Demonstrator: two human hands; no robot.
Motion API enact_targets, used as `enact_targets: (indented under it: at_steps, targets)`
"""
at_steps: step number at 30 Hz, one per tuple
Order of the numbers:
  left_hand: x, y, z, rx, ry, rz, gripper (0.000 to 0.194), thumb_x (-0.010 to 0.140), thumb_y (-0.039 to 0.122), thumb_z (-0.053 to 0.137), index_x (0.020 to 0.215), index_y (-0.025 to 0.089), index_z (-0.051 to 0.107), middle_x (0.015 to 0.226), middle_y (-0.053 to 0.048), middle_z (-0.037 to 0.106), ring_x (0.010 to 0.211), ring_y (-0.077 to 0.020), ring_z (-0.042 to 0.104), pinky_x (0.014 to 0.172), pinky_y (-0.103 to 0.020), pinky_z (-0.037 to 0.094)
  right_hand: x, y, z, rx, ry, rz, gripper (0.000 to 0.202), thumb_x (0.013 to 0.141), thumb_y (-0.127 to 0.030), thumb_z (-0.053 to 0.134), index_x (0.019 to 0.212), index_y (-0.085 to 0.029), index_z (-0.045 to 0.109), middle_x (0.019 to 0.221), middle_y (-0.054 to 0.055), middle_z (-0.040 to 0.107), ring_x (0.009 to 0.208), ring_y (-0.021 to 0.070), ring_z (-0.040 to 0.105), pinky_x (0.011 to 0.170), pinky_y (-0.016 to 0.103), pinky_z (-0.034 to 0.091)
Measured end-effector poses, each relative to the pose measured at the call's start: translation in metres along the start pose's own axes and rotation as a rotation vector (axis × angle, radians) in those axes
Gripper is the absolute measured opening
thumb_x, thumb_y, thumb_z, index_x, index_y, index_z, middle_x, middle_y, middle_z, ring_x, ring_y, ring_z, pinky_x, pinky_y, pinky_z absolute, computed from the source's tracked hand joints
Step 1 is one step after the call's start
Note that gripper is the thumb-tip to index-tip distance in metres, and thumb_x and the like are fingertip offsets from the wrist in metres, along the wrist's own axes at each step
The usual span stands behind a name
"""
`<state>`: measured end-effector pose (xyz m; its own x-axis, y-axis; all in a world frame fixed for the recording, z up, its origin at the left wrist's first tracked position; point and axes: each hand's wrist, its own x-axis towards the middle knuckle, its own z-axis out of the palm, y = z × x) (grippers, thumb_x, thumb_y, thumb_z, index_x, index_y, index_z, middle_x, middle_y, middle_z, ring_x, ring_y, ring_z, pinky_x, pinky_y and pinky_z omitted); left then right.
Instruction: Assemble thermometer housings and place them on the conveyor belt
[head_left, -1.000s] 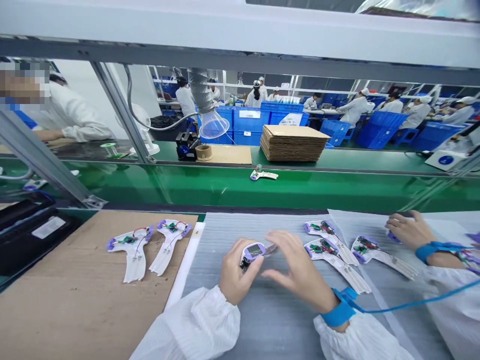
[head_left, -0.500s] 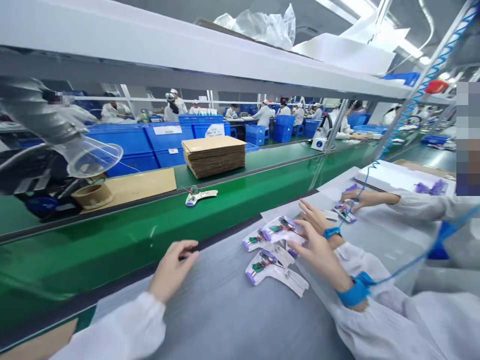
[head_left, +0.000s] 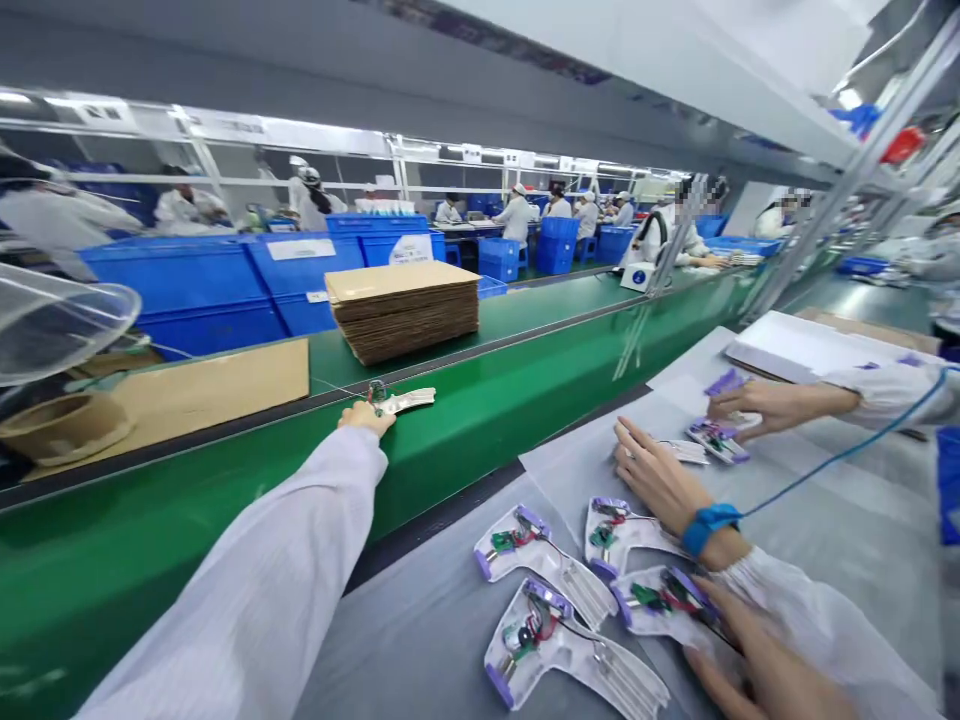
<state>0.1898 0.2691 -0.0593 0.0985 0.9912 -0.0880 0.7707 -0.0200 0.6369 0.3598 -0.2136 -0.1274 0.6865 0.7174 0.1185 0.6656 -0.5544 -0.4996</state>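
Left hand: the person's left hand (head_left: 366, 416), on a long white fabric sleeve, reaches to the centre of the frame; its fingertips touch the purple-tipped end of the white plastic pistol-shaped thermometer shell with red and green wiring (head_left: 397, 400); the fingers curl over it, and whether they grip it I cannot tell
Shell on belt: one; it lies flat on the smooth glossy green conveyor belt (head_left: 525, 380), just below the stack of brown corrugated cardboard sheets (head_left: 405, 310)
Right hand: the person's right hand (head_left: 757, 670), at the lower right edge, lies flat with fingers spread and loose, holding nothing; its fingertips rest on the nearest open white shell half with a green circuit board (head_left: 660, 605)
Open shells on the bench: four in the lower centre, white, hollow, purple at the tips; they lie side by side on the ribbed grey foam mat (head_left: 420, 640)
Co-worker: two hands at right; one with a blue wrist strap (head_left: 709, 525) lies flat on the mat; the other (head_left: 750, 400) touches a small purple-edged part
Blue plastic crates (head_left: 225, 280): several, upper left, boxy and matt
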Motion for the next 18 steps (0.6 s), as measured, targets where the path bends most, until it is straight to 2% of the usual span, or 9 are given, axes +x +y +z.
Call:
enact_targets:
  at_steps: [2,5,7,10,12,14,16,18]
  targets:
    - [-0.008,0.002,-0.003,-0.075,-0.100,-0.015,0.030,0.059,0.021,0.068,0.083,0.013,0.052,0.082,-0.012,0.061,0.086,-0.0304,0.059,0.069,-0.038,0.045,0.006,-0.012,0.007,-0.069,-0.014,-0.001,0.049,0.080,-0.040,0.041,0.120,-0.012,0.048,0.099,0.014,0.068,0.086,0.0274,0.066,0.069,0.036,0.055]
    - [-0.047,-0.005,-0.024,-0.240,-0.228,-0.002,0.022,0.062,0.024,0.063,0.076,0.016,0.048,0.055,0.001,0.052,0.055,-0.0182,0.056,0.050,-0.028,0.043,0.011,-0.018,0.011,-0.125,0.026,-0.051,0.054,0.082,-0.039,0.038,0.127,-0.009,0.042,0.101,0.015,0.067,0.086,0.0275,0.066,0.072,0.039,0.053]
    - [-0.091,-0.020,-0.044,-0.350,-0.282,0.036,0.024,0.062,0.025,0.062,0.079,0.017,0.047,0.053,0.005,0.048,0.048,-0.0121,0.051,0.047,-0.023,0.040,0.011,-0.017,0.007,-0.137,0.062,-0.116,0.054,0.080,-0.042,0.043,0.124,-0.011,0.048,0.102,0.015,0.066,0.088,0.0290,0.065,0.073,0.041,0.052]
    - [-0.174,-0.057,-0.071,-0.481,-0.358,0.047,0.033,0.060,0.030,0.065,0.085,0.017,0.047,0.056,0.006,0.049,0.046,-0.0082,0.047,0.045,-0.020,0.038,0.011,-0.029,-0.009,-0.077,0.119,-0.223,0.048,0.077,-0.046,0.048,0.114,-0.016,0.056,0.108,0.015,0.063,0.094,0.0313,0.061,0.079,0.045,0.050]
    - [-0.231,-0.088,-0.082,-0.620,-0.483,-0.003,0.040,0.060,0.031,0.068,0.092,0.017,0.047,0.058,0.006,0.050,0.047,-0.0071,0.047,0.045,-0.018,0.037,0.011,-0.054,-0.018,0.022,0.108,-0.328,0.046,0.078,-0.046,0.049,0.113,-0.018,0.056,0.111,0.014,0.061,0.100,0.0316,0.058,0.081,0.045,0.049]
    - [-0.281,-0.117,-0.086,-0.685,-0.532,-0.035,0.047,0.062,0.030,0.068,0.101,0.016,0.045,0.058,0.006,0.051,0.047,-0.0073,0.048,0.045,-0.018,0.037,0.008,-0.094,-0.022,0.154,0.031,-0.466,0.043,0.080,-0.042,0.051,0.117,-0.020,0.053,0.115,0.012,0.059,0.105,0.0302,0.055,0.084,0.043,0.048]
    - [-0.319,-0.140,-0.085,-0.696,-0.530,-0.055,0.054,0.063,0.028,0.069,0.109,0.016,0.042,0.056,0.006,0.053,0.048,-0.0084,0.050,0.048,-0.020,0.039,0.000,-0.143,-0.016,0.298,-0.090,-0.601,0.042,0.081,-0.037,0.053,0.121,-0.024,0.050,0.119,0.010,0.057,0.109,0.0276,0.053,0.087,0.041,0.046]
    - [-0.344,-0.156,-0.081,-0.707,-0.543,-0.062,0.057,0.064,0.026,0.070,0.111,0.015,0.040,0.057,0.005,0.055,0.049,-0.0093,0.053,0.051,-0.021,0.043,-0.013,-0.191,-0.001,0.427,-0.232,-0.707,0.045,0.079,-0.032,0.059,0.122,-0.024,0.049,0.117,0.008,0.058,0.105,0.0247,0.055,0.086,0.038,0.046]
